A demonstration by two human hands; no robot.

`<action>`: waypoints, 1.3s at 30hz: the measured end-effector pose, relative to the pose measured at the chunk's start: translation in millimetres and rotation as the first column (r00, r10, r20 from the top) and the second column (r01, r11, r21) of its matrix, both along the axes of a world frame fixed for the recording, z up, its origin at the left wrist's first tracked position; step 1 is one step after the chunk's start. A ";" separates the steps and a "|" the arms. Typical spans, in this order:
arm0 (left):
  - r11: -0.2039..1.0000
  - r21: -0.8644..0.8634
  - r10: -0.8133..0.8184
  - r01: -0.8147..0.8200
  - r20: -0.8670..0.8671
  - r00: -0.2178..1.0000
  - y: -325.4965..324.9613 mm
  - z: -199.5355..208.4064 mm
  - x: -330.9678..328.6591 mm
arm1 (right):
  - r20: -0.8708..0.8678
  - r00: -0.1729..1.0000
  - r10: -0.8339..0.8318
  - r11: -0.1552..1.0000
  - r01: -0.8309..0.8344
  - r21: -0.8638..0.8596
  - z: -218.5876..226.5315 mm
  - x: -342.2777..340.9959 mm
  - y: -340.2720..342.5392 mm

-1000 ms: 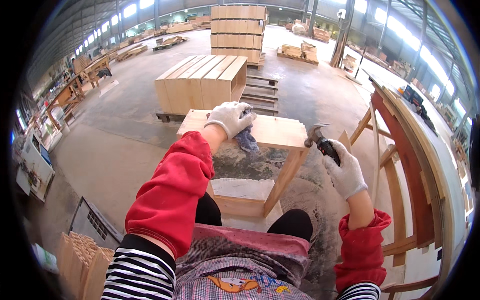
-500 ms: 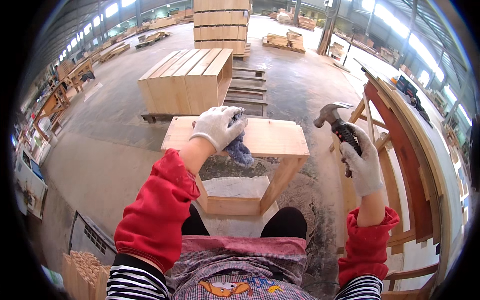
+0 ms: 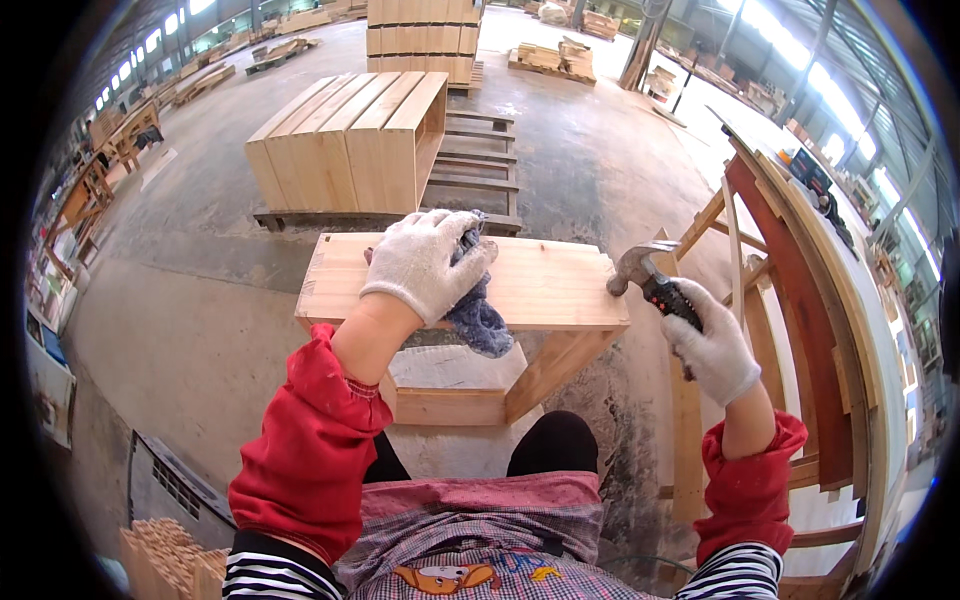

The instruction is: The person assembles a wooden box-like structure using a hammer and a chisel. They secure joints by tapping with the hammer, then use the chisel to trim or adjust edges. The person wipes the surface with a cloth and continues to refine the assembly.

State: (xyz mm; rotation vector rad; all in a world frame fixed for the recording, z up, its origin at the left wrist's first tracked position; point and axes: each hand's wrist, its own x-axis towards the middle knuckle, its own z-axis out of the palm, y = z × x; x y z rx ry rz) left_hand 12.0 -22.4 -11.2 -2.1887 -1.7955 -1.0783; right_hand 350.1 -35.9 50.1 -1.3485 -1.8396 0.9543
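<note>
In front of me stands a rectangular pale wooden frame (image 3: pixel 545 285), with dovetailed corners and an open middle. My left hand (image 3: pixel 428 262), in a white glove, rests on its top board, fingers wrapped round a bunched blue-grey cloth (image 3: pixel 480 325) that hangs over the near edge. My right hand (image 3: pixel 715 345), gloved too, grips a claw hammer (image 3: pixel 650 280) by its black and red handle. The hammer's metal head is beside the right end of the top board; whether it touches the wood I cannot tell.
Stacked similar frames (image 3: pixel 350 145) lie on a pallet (image 3: pixel 480 165) beyond. A workbench (image 3: pixel 800 270) with a reddish-brown side runs along my right, tools on top. At lower left are a bundle of thin wooden sticks (image 3: pixel 165 560) and a grey vented box (image 3: pixel 180 480).
The hammer and my right hand have moved left and down, bringing the hammer head close to the frame's right end. My left hand stays on the board with the cloth.
</note>
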 end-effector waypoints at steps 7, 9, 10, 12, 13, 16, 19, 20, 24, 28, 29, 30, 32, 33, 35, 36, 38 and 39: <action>1.000 0.018 -0.025 0.025 0.024 0.999 0.0 -2.2 -1.9 | -0.056 0.998 -0.014 0.995 0.020 0.096 3.9 -5.0 8.9; 0.999 0.018 -0.035 0.035 0.028 0.999 -0.5 -0.4 -0.7 | 0.042 0.998 0.046 0.992 -0.051 0.112 -10.1 -4.5 17.7; 0.999 0.011 -0.030 0.030 0.026 0.999 -1.6 -0.3 0.0 | 0.095 0.995 0.032 0.999 -0.031 -0.017 -3.9 -2.1 19.2; 1.000 -0.002 -0.011 0.011 0.020 1.000 -4.3 -0.9 -1.4 | 0.076 0.997 0.025 0.998 -0.030 0.057 1.2 -0.4 24.1; 1.000 0.012 -0.013 0.013 0.020 1.000 -4.4 0.8 -2.6 | 0.067 0.997 0.022 0.995 -0.029 0.093 2.6 -0.5 25.1; 1.000 0.022 -0.017 0.016 0.024 1.000 -5.0 -3.4 -4.0 | -0.144 0.989 -0.013 0.995 0.027 0.097 -3.4 -10.7 22.7; 0.999 0.020 -0.026 0.025 0.021 0.999 -3.2 0.3 -0.2 | -0.073 0.997 -0.020 0.985 0.032 0.167 -15.2 -7.4 31.5; 1.000 0.014 -0.023 0.022 0.032 0.999 -2.9 -0.7 -1.3 | -0.006 1.000 -0.031 0.997 0.031 0.069 -10.5 -8.4 35.7; 0.999 0.039 -0.015 0.014 0.034 0.999 -3.6 -5.2 -1.9 | -0.032 0.998 -0.048 0.996 0.050 0.073 2.6 -11.4 32.1; 1.000 0.021 -0.017 0.016 0.050 0.999 -6.7 -0.1 -2.3 | 0.018 0.999 -0.037 0.999 0.036 0.039 -4.2 -20.0 25.1; 0.992 0.072 -0.107 0.104 0.048 0.993 -6.3 -1.1 -5.5 | 0.093 0.995 -0.020 1.000 0.020 0.006 -6.0 -24.3 21.1; 0.982 0.085 -0.172 0.168 0.038 0.984 -6.4 -2.0 -11.1 | 0.095 0.995 -0.026 0.995 0.017 0.099 -17.8 -24.7 26.2; 0.969 0.065 -0.239 0.237 0.013 0.971 -8.5 -2.4 -16.0 | 0.046 0.999 0.000 0.998 -0.002 0.055 -23.3 -17.1 30.2; 0.969 0.032 -0.246 0.246 0.000 0.969 -9.8 -3.8 -18.6 | 0.011 1.000 0.023 1.000 -0.023 0.008 -24.1 -16.5 31.0; 0.977 0.004 -0.213 0.213 -0.030 0.977 -17.6 -1.1 -34.3 | 0.013 1.000 -0.005 1.000 0.005 0.025 -25.1 -16.9 25.7; 0.981 -0.037 -0.192 0.191 -0.034 0.981 -17.0 1.5 -45.7 | 0.033 0.999 -0.028 0.999 0.027 0.018 -23.5 -15.2 22.2; 0.992 -0.040 -0.121 0.119 -0.065 0.990 -18.3 2.3 -76.9 | -0.001 0.999 -0.045 0.998 0.045 0.047 -35.8 -5.0 26.9; 0.995 -0.047 -0.088 0.086 -0.038 0.995 -21.8 2.0 -103.2 | -0.027 0.999 -0.042 0.997 0.044 0.059 -39.5 -6.5 29.7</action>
